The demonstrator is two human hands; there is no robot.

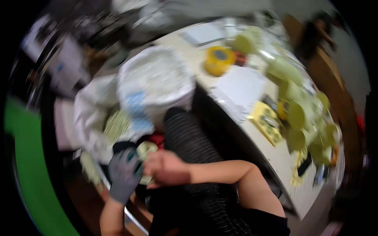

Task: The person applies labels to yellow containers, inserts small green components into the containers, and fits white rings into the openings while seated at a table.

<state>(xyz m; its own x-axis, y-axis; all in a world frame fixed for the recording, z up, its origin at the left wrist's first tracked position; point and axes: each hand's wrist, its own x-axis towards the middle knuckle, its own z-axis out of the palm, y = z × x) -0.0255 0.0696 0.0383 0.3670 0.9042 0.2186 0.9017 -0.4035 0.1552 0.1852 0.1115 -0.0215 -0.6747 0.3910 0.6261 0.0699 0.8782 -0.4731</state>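
Note:
My left hand (125, 173) wears a grey glove with dark green on the fingers and is closed. Bare, my right hand (167, 168) is closed too, meeting the left over my lap. Between them is a pale yellow-green piece (146, 148), showing above the right fingers; motion blur hides its exact kind. Just beyond the hands stands a white sack (88, 102) with its mouth open, holding a bundle of thin light-green strips (117, 126). Behind it is a larger container lined with a white bag (181, 88).
To the right runs a long white table (281, 165) bearing a yellow tape roll (217, 61), white papers (242, 88), a yellow packet (264, 122) and several pale yellow-green rolls (297, 116). A green strip (31, 177) lies far left. Another person (315, 35) is at the far right.

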